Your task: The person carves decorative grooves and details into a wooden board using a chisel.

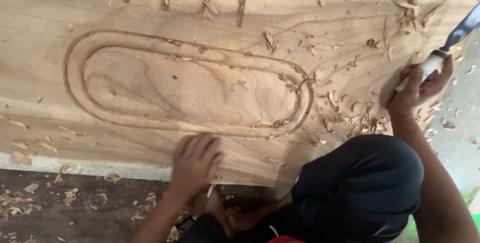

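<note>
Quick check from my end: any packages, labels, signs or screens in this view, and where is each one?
None in view: no package, label, sign or screen.
Wooden panel: fills the view, pale, carved with a long oval groove.
Chisel: upper right, dark blade, white handle, held in the right hand.
Left hand: blurred, on the panel's lower edge.
Wood shavings: scattered tan curls by the groove's right end.

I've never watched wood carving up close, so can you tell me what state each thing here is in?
Pale wooden panel: lying flat, partly carved, long oval groove cut in.
Curled wood shavings: loose, piled at the oval's right end.
Chisel with white handle: held, blade raised.
Right hand: grip closed on chisel.
Left hand: blurred, on panel's edge.
</note>
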